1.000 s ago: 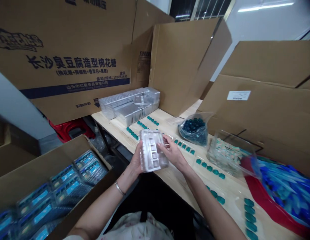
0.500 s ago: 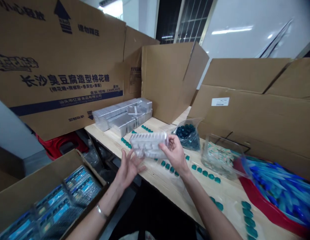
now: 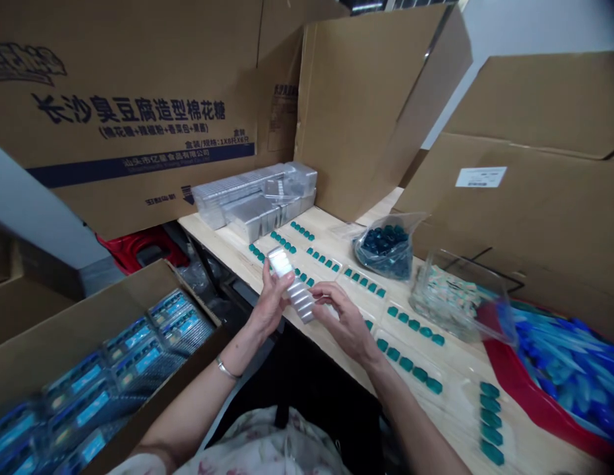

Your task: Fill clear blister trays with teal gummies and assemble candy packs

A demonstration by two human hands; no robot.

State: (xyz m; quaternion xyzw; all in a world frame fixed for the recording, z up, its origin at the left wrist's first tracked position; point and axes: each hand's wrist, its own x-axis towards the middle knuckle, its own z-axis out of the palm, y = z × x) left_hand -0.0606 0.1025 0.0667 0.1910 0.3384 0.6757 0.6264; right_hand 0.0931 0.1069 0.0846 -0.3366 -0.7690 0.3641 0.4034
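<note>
A small stack of clear plastic trays (image 3: 299,295) is held up over the table's front edge, tilted with its ribbed side showing. My left hand (image 3: 270,302) grips its left side, thumb on top. At the right lower end, my right hand (image 3: 342,322) has its thumb and bent fingers on the trays' edge. Behind and right of the hands, clear trays with rows of teal green gem-like pieces (image 3: 409,364) lie on the wooden table (image 3: 331,227). More clear trays (image 3: 257,198) are stacked at the back left.
A bag of dark teal pieces (image 3: 383,247), a clear bin of small patterned packets (image 3: 448,293) and a red basin (image 3: 529,389) of blue items stand right. At lower left is a carton (image 3: 195,343) of packed blue-labelled boxes. Large cardboard boxes (image 3: 366,112) enclose the back.
My left hand, open and beside the trays before, has closed on them. The trays have turned to a steeper slant, and my right hand has shifted to their lower end. The view has tipped down.
</note>
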